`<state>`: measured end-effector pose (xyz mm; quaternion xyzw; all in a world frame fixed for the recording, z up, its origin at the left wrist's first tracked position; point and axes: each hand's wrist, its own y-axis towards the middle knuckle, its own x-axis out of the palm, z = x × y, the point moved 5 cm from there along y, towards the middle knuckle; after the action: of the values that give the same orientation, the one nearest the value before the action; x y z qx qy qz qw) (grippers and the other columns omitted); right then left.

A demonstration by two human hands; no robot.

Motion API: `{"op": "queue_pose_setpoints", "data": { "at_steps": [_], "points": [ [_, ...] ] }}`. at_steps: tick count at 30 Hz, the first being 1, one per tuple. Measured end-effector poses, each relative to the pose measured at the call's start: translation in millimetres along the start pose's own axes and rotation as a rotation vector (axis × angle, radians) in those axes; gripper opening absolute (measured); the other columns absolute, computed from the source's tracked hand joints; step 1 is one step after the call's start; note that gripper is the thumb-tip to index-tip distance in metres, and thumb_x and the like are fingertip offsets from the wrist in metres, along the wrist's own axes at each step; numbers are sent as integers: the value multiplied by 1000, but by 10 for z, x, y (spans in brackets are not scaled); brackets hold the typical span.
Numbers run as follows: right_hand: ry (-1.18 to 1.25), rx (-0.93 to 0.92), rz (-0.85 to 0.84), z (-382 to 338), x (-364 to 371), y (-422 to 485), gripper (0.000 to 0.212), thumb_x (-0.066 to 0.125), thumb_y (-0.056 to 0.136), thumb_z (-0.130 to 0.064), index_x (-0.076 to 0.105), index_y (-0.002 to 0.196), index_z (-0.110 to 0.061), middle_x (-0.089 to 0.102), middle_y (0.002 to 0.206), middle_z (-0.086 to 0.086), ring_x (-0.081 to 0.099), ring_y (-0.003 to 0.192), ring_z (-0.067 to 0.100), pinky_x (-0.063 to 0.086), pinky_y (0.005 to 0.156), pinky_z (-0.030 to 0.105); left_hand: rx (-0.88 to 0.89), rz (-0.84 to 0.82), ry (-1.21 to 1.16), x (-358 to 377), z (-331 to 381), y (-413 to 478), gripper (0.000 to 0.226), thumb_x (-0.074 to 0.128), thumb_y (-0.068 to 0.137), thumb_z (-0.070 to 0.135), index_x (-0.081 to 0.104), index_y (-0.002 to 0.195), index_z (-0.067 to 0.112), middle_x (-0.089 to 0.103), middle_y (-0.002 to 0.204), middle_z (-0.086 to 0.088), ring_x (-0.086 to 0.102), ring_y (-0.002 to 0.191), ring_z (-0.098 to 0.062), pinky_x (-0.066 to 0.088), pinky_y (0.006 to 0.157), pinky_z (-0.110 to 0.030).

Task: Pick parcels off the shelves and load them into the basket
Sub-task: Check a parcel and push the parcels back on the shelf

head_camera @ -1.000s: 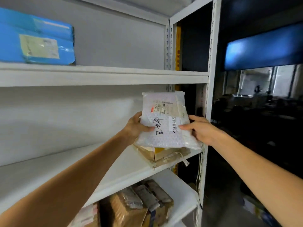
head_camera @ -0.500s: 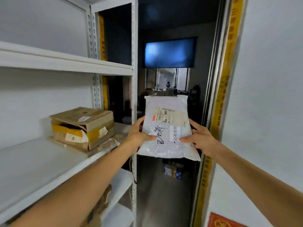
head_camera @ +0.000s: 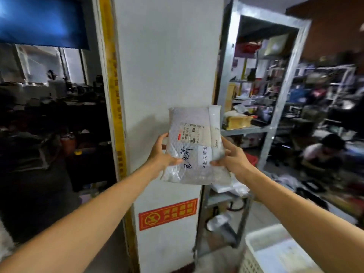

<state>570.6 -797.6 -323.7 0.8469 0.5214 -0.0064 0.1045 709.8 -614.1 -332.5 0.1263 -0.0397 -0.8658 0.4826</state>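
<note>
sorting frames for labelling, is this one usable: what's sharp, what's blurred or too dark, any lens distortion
Head view: the parcel, left hand and right hand are fairly sharp; the metal shelves on the right are smeared by blur; the room on the left is nearly black; the basket at bottom right is washed out and soft; the wide-angle lens stretches the frame's corners.

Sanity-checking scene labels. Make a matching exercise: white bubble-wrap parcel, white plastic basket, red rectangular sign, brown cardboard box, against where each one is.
1 white bubble-wrap parcel
2 white plastic basket
3 red rectangular sign
4 brown cardboard box

A on a shelf of the grey metal rack
B low on the white pillar
C between left hand and right hand
D bottom right of view

Pairs: 1-C, 2-D, 3-B, 4-A
</note>
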Motion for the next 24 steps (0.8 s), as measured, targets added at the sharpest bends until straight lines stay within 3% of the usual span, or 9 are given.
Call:
{"op": "queue_pose_setpoints", "data": {
  "at_steps": [4,8,14,20,24],
  "points": [
    [-29,36,176,147,-801,-160,92,70,71,19,44,141,-33,71,112,4,67,100,16,58,69,27,23,-174,-30,884,27,269,97,84,63,-2,33,140,28,48,124,-6,48,115,-22,52,82,-33],
    [-67,45,271,251,-1377,-177,91,71,71,17,44,143,-33,72,109,4,69,98,19,59,70,34,4,-291,-50,1549,50,547,101,83,62,-3,31,142,29,49,121,-3,50,113,-22,50,94,-47],
    [-29,26,385,466,-1966,-208,86,68,72,19,50,135,-35,74,104,4,71,93,18,58,66,29,13,-426,-31,2353,-15,1002,101,86,57,-2,34,137,33,49,135,-6,48,123,-26,46,99,-52],
    [-73,86,611,803,-2596,-524,87,68,71,19,49,136,-34,71,111,4,68,102,20,58,82,42,42,-616,-56,3335,-148,1109,100,86,57,-5,37,139,27,47,130,1,46,121,-20,46,97,-41],
    [-113,186,786,994,-2984,-772,92,69,68,21,46,140,-33,71,106,4,68,97,19,60,75,39,11,-774,-113,4032,-293,1094,97,83,59,-10,38,137,23,48,131,-5,48,118,-22,46,85,-30]
  ]
}}
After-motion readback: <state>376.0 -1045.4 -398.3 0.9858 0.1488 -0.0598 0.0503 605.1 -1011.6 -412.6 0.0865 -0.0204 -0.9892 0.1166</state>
